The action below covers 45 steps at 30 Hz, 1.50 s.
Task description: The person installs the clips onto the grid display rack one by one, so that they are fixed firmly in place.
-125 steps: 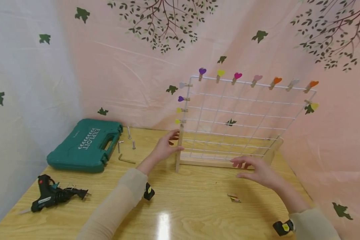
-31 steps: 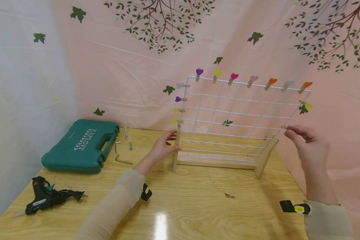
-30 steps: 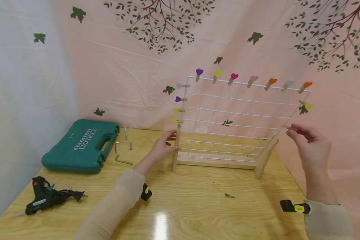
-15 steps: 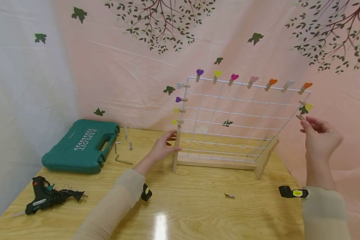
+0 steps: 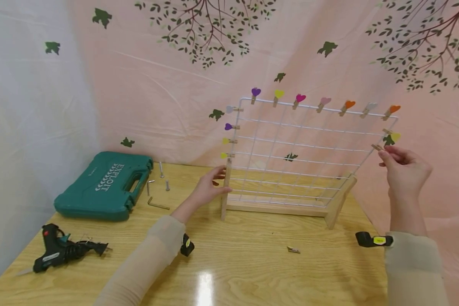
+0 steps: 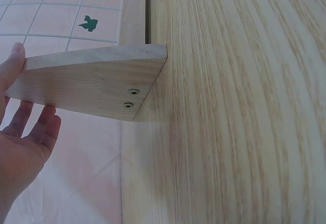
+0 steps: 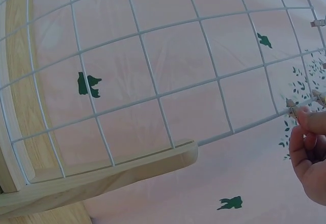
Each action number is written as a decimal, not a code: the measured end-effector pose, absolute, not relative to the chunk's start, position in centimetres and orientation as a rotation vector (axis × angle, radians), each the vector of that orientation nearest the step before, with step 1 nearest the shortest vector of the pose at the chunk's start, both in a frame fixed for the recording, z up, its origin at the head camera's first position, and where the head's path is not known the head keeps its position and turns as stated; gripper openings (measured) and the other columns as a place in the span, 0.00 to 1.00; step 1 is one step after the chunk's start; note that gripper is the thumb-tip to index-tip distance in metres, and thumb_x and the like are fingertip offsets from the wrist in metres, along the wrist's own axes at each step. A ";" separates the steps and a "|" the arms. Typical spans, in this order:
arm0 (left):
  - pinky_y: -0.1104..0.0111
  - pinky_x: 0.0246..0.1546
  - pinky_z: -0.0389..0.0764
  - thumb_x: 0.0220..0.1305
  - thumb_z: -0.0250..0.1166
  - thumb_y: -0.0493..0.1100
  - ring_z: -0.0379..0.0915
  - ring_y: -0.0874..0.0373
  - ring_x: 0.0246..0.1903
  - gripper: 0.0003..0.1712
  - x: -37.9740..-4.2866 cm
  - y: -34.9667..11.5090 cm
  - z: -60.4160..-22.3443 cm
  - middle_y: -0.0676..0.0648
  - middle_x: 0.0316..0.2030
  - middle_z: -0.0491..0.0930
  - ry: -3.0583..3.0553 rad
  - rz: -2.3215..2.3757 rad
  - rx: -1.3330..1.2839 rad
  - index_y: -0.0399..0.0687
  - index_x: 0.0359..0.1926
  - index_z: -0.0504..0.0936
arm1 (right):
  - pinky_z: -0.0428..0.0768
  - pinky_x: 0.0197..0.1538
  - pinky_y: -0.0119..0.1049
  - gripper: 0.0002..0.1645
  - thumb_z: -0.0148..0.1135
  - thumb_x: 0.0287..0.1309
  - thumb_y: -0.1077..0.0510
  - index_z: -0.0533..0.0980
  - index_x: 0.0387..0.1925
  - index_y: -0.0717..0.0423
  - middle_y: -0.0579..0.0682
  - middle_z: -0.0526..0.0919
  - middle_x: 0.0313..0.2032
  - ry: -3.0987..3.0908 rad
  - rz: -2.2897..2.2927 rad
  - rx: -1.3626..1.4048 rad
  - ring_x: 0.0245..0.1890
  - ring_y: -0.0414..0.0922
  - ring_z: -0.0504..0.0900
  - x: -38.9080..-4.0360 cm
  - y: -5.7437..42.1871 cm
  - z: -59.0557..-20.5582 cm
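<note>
A white wire grid (image 7: 139,33) stands in a wooden base. Its left side board (image 6: 91,84) is held by my left hand (image 5: 208,185), thumb on the near edge and fingers behind. My right hand (image 5: 407,170) pinches a small wooden clothespin (image 5: 376,147) at the grid's right edge, its tip at the side wire; I cannot tell if it is clipped on. Just above sits a clothespin with a yellow heart (image 5: 395,137). Several heart clothespins line the top wire, such as a pink-red one (image 5: 300,98), and the left wire, such as a purple one (image 5: 228,126).
One loose clothespin (image 5: 293,250) lies on the wooden table (image 5: 245,272). At left are a green tool case (image 5: 95,187), a black glue gun (image 5: 53,250), an L-shaped hex key (image 5: 158,204), a smaller one, and bolts (image 5: 167,185). A printed cloth hangs behind.
My right hand has risen from low by the grid to its right edge, carrying a clothespin off the table. Lately it moved up that edge, then in towards the wire. My left hand stays put.
</note>
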<state>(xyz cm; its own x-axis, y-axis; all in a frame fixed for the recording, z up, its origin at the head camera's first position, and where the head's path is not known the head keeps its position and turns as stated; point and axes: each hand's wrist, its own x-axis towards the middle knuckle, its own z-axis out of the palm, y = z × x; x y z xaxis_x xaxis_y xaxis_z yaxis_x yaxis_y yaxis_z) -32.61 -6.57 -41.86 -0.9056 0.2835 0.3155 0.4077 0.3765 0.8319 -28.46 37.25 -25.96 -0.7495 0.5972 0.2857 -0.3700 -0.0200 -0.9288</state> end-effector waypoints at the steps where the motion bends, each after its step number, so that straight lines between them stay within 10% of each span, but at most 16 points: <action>1: 0.58 0.47 0.72 0.47 0.68 0.52 0.67 0.50 0.53 0.41 -32.6 -6.6 -41.9 0.48 0.55 0.70 -2.505 -1.565 -0.634 0.54 0.62 0.61 | 0.76 0.25 0.23 0.24 0.76 0.26 0.60 0.82 0.35 0.60 0.46 0.82 0.25 -1.580 1.846 -0.234 0.20 0.37 0.80 -28.5 37.3 -26.0; 20: 0.59 0.47 0.73 0.46 0.68 0.51 0.68 0.51 0.52 0.40 -32.8 -6.5 -42.2 0.47 0.54 0.70 -2.493 -1.553 -0.642 0.53 0.61 0.62 | 0.68 0.36 0.16 0.23 0.69 0.43 0.56 0.77 0.45 0.52 0.39 0.74 0.39 -2.113 1.159 -0.081 0.35 0.34 0.69 -25.8 34.3 -30.5; 33: 0.60 0.47 0.73 0.46 0.68 0.52 0.69 0.54 0.52 0.41 -32.9 -6.6 -42.2 0.47 0.54 0.70 -2.503 -1.531 -0.634 0.52 0.62 0.62 | 0.74 0.34 0.34 0.25 0.68 0.42 0.59 0.75 0.47 0.48 0.40 0.74 0.37 -2.721 0.913 0.946 0.33 0.39 0.68 -25.6 31.0 -40.4; 45: 0.61 0.46 0.73 0.46 0.69 0.52 0.69 0.55 0.52 0.42 -33.0 -6.6 -42.1 0.48 0.54 0.71 -2.508 -1.521 -0.634 0.53 0.62 0.62 | 0.74 0.29 0.30 0.17 0.64 0.48 0.55 0.77 0.43 0.52 0.49 0.78 0.35 -2.983 1.186 1.469 0.29 0.43 0.73 -26.3 30.3 -44.7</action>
<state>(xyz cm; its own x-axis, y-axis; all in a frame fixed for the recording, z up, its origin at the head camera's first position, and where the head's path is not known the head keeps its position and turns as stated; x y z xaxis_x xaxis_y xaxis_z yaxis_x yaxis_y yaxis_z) -32.97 -6.59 -42.09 -0.9012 0.2806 0.3303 0.4225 0.3997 0.8135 -26.29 30.28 -44.68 -0.5917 -0.8045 -0.0515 -0.5495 0.4493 -0.7044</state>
